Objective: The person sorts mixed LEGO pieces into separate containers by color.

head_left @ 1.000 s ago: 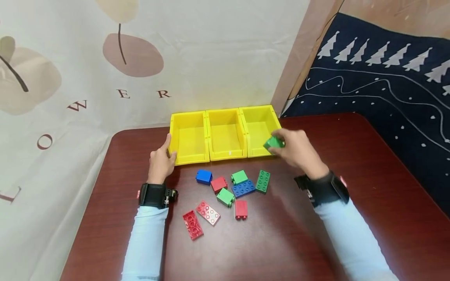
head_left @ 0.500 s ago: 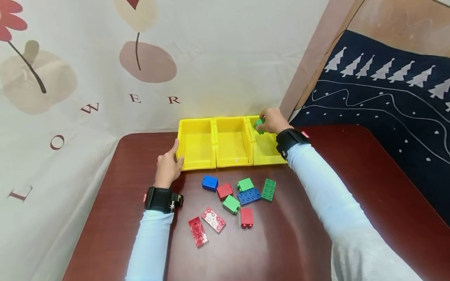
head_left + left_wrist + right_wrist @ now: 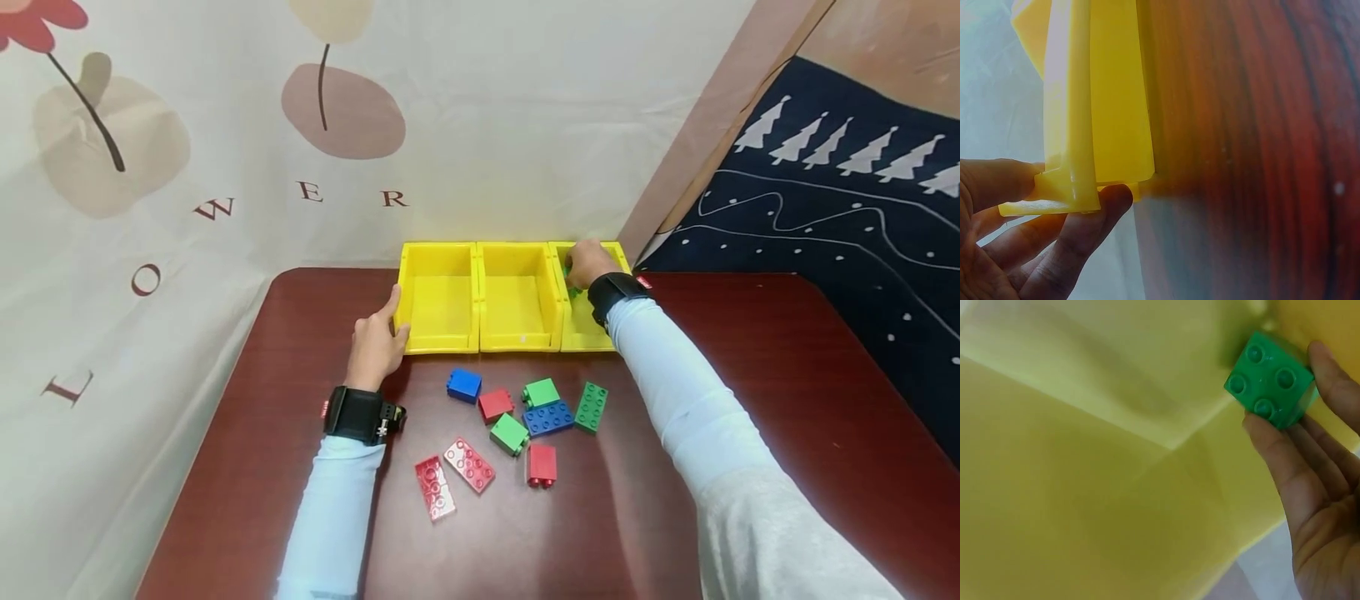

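Observation:
Three yellow bins stand side by side at the back of the table. My right hand (image 3: 592,262) reaches down into the right bin (image 3: 588,327), pinching a green toy brick (image 3: 1269,381) between thumb and fingers. Four-studded, its face shows in the right wrist view; in the head view the hand mostly hides it. My left hand (image 3: 375,342) grips the front left corner of the left bin (image 3: 438,304). In the left wrist view its fingers (image 3: 1079,244) lie against the bin's yellow rim. The inside of the middle bin (image 3: 517,292) shows its bare floor.
Loose bricks lie in front of the bins: a blue one (image 3: 464,385), a red one (image 3: 496,405), green ones such as this long brick (image 3: 592,407), a long blue one (image 3: 548,418) and several more. A printed cloth wall (image 3: 510,125) rises behind.
My right hand has carried the green brick from the right bin's front edge to its back part and lower inside. My left hand stays at the left bin's corner.

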Motion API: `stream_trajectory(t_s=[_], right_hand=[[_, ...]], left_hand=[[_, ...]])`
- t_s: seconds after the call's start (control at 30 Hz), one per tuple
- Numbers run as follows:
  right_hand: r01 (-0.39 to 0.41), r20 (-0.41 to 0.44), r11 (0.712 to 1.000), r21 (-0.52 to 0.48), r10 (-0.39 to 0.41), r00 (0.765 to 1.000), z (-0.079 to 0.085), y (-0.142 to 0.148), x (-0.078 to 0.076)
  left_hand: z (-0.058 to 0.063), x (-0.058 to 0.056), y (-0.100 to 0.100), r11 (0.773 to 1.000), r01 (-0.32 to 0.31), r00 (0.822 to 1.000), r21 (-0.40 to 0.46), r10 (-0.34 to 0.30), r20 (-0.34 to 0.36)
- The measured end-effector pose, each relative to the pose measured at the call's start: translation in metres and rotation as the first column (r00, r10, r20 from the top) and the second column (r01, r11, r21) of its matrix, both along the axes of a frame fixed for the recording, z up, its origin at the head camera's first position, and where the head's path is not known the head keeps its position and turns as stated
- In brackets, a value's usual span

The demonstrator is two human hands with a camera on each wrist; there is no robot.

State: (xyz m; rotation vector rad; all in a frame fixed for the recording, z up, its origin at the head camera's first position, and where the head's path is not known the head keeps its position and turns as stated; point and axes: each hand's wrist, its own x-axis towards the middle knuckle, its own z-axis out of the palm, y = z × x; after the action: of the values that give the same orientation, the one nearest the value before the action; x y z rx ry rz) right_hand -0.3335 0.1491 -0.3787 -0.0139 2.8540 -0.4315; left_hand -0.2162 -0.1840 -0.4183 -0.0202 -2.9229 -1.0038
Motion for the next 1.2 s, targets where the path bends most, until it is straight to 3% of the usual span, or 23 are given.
stream_trajectory(t_s=[0.2,0.53,0.77,0.9,1.0,1.2], right_hand=[[0.018,0.032,1.0,-0.001,-0.018,0.999,-0.008,0.002,-0.003],[-0.021,0.019,1.0,0.013,0.021,1.0,-0.004,0.004,0.002],[-0.086,0.0,0.996,0.001,0.086,0.996,0.013,0.014,0.014],[-0.087,-0.07,0.995,-0.045,0.084,0.994,0.027,0.02,0.034],[-0.118,-0.144,0.992,-0.037,0.111,0.983,0.034,0.018,0.059],[-0.269,-0.32,0.963,-0.017,0.25,0.914,0.026,-0.001,0.122]], left_hand=[[-0.001,-0.002,0.0,1.0,0.008,1.0,-0.007,-0.008,-0.016],[0.003,-0.002,-0.001,1.0,0.015,1.0,-0.01,-0.015,-0.009],[0.0,-0.002,0.001,1.0,0.013,1.0,-0.011,-0.013,-0.011],[-0.001,-0.001,0.001,1.0,0.008,1.0,-0.004,-0.008,0.001],[-0.001,-0.001,-0.001,1.0,0.006,1.0,-0.01,-0.006,0.005],[-0.001,-0.002,0.0,1.0,0.018,1.0,-0.009,-0.018,-0.005]])
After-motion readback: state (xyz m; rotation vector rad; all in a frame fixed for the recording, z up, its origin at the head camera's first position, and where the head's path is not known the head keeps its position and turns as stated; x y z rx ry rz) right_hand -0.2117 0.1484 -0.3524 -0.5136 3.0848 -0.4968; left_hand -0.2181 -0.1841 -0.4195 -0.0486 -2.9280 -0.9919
